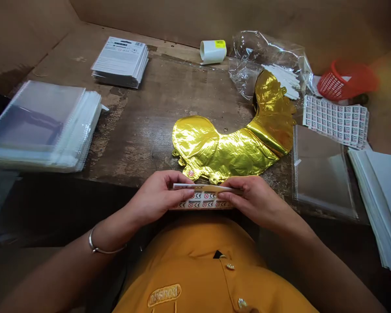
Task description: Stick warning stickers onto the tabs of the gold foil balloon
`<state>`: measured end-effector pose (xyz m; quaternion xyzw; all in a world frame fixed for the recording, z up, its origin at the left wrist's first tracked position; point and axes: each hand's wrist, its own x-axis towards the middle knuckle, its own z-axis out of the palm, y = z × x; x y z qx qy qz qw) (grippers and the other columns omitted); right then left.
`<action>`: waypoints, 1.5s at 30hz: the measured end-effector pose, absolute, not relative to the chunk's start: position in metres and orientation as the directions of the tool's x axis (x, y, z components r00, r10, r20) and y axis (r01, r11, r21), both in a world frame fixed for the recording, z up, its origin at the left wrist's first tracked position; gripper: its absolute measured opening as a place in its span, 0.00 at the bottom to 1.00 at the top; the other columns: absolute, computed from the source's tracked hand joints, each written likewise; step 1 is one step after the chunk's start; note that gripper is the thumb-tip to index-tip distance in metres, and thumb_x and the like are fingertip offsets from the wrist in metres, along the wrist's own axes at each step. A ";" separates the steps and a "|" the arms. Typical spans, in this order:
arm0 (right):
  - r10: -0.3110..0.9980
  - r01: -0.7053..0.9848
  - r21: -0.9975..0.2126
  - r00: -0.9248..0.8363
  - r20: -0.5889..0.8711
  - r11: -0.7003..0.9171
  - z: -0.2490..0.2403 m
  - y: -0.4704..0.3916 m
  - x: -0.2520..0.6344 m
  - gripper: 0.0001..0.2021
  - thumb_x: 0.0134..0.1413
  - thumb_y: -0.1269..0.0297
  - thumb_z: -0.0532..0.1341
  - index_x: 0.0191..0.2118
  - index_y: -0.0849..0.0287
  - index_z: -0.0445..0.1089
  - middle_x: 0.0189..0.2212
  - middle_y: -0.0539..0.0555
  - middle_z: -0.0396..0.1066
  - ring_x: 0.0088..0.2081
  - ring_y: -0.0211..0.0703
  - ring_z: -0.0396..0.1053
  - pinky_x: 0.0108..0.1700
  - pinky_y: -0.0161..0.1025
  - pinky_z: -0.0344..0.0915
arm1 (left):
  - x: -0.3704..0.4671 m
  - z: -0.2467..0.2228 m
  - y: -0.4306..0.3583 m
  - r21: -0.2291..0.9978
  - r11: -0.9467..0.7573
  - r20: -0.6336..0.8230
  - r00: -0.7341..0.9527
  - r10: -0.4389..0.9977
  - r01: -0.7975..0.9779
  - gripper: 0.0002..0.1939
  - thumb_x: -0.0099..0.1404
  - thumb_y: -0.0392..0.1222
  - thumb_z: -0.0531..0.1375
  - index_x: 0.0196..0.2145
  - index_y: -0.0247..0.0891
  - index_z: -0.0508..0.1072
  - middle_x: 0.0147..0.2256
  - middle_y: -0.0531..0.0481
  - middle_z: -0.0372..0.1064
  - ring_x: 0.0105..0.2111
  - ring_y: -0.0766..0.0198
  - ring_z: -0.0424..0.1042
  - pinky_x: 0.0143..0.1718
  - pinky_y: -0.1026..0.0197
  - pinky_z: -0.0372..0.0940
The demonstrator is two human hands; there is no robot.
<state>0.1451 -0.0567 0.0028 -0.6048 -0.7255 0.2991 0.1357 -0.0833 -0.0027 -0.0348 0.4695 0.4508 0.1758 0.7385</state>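
Note:
A sheet of CE-mark stickers (204, 201) is held at the table's front edge, its upper part folded over. My left hand (161, 193) pinches its left end between thumb and fingers. At the right end my right hand (250, 195) grips the same sheet, thumb on the near side. Just beyond the hands lies a gold foil balloon (244, 150), flat and curved, with small tabs along its edge. A small round sticker (190, 173) shows on the balloon's near left corner.
Clear plastic sleeves (35, 117) are stacked at left, packaged cards (120, 61) behind. A white roll (213, 52) lies at the back. At right are a clear bag (244, 52) with white sticks, a red basket (342, 80), sticker sheets (337, 119), a sleeve (322, 174) and white cards (384, 195).

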 end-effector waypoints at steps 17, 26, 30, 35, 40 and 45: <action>0.835 0.851 -0.268 -0.298 0.463 0.452 -0.023 -0.065 0.109 0.06 0.57 0.69 0.62 0.40 0.55 0.73 0.34 0.51 0.77 0.34 0.43 0.70 0.39 0.42 0.63 | -0.074 -0.040 -0.016 0.840 0.541 -0.443 0.532 0.722 -0.035 0.20 0.52 0.56 0.68 0.25 0.35 0.72 0.23 0.55 0.68 0.24 0.70 0.64 0.25 0.68 0.60; 0.642 0.766 -0.021 -0.523 0.561 0.643 -0.028 -0.063 0.117 0.08 0.56 0.71 0.61 0.42 0.55 0.73 0.38 0.52 0.78 0.37 0.43 0.69 0.40 0.42 0.62 | -0.074 -0.053 -0.025 0.841 0.539 -0.437 0.518 0.735 -0.054 0.18 0.59 0.55 0.64 0.28 0.36 0.73 0.25 0.54 0.66 0.25 0.69 0.63 0.27 0.67 0.60; 0.631 0.782 -0.028 -0.481 0.609 0.623 -0.031 -0.061 0.116 0.09 0.56 0.70 0.61 0.43 0.55 0.72 0.37 0.50 0.78 0.37 0.43 0.69 0.40 0.42 0.62 | -0.073 -0.051 -0.024 0.835 0.547 -0.451 0.496 0.742 -0.058 0.19 0.59 0.55 0.64 0.27 0.35 0.73 0.25 0.54 0.66 0.25 0.69 0.62 0.27 0.67 0.60; 0.724 0.851 -0.077 -0.390 0.569 0.519 -0.028 -0.061 0.110 0.12 0.52 0.70 0.66 0.45 0.60 0.73 0.39 0.53 0.78 0.39 0.46 0.68 0.43 0.44 0.64 | -0.072 -0.050 -0.024 0.830 0.554 -0.465 0.467 0.752 -0.065 0.20 0.58 0.56 0.64 0.27 0.34 0.73 0.24 0.53 0.66 0.25 0.70 0.62 0.26 0.67 0.59; 0.707 0.822 -0.038 -0.463 0.534 0.568 -0.026 -0.063 0.110 0.12 0.55 0.70 0.64 0.46 0.62 0.73 0.43 0.53 0.78 0.39 0.47 0.69 0.41 0.45 0.63 | -0.072 -0.053 -0.025 0.827 0.553 -0.465 0.427 0.775 -0.102 0.19 0.58 0.55 0.64 0.28 0.33 0.73 0.26 0.52 0.68 0.27 0.68 0.64 0.29 0.65 0.62; 0.694 0.801 -0.047 -0.486 0.531 0.597 -0.029 -0.063 0.111 0.10 0.56 0.71 0.63 0.45 0.62 0.73 0.46 0.54 0.77 0.39 0.47 0.70 0.42 0.46 0.63 | -0.072 -0.054 -0.024 0.815 0.562 -0.457 0.438 0.774 -0.143 0.18 0.58 0.54 0.65 0.29 0.33 0.73 0.26 0.52 0.68 0.27 0.69 0.64 0.29 0.65 0.63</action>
